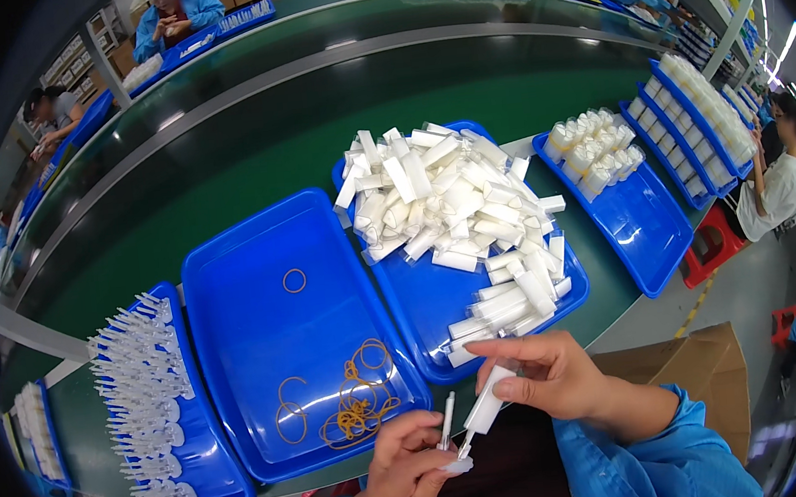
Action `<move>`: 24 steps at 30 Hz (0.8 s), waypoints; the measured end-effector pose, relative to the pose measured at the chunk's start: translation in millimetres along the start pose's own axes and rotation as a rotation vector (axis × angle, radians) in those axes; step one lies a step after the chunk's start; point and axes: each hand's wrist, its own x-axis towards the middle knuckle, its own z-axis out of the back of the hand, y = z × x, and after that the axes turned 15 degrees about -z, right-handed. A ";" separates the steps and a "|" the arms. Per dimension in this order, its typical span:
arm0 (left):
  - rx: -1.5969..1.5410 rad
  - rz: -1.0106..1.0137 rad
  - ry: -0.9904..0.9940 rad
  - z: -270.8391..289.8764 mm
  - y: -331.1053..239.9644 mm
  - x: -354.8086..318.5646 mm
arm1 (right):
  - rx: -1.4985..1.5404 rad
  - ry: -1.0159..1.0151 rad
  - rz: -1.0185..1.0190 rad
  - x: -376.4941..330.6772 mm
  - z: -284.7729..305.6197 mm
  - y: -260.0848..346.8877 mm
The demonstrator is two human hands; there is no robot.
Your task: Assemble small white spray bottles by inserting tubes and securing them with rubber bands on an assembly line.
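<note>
My left hand [403, 473] is closed, its fingertips pinching the base of a white plastic piece with thin upright prongs [448, 420]. Between the thumb and fingers of my right hand [554, 377] is a white rectangular sleeve [489, 399], tilted. Its lower end meets one of the prongs just above my left fingers; how far the prong goes in, I cannot tell. Beyond my right hand, a blue tray [437, 360] bears a heap of similar white sleeves [450, 191], some with clear edges. Nearest my left hand is a blue tray [255, 253] with tangled rubber bands [361, 410].
At the left, a blue tray [203, 459] holds rows of pronged pieces [138, 388]. Banded white bundles [594, 148] sit in a tray [651, 234] on the right, beside stacked full trays [693, 129]. An open carton [703, 377] stands by my right arm. Other people work around the green bench.
</note>
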 end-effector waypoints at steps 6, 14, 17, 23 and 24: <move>-0.101 0.067 0.055 -1.1 7.3 -8.3 | -0.171 -0.031 0.112 -7.9 -14.2 -19.4; -0.279 0.157 -0.125 -1.4 10.9 -13.7 | -0.995 -0.778 0.352 -8.0 18.2 9.3; -0.353 0.178 -0.232 -0.3 5.7 -9.5 | -1.255 -0.947 0.066 0.1 44.4 10.5; -0.299 0.165 -0.220 2.5 4.5 -7.6 | -1.283 -0.853 0.159 31.7 39.5 6.5; -0.307 0.164 -0.222 2.4 3.9 -6.2 | -1.287 -0.827 0.187 37.0 38.1 8.3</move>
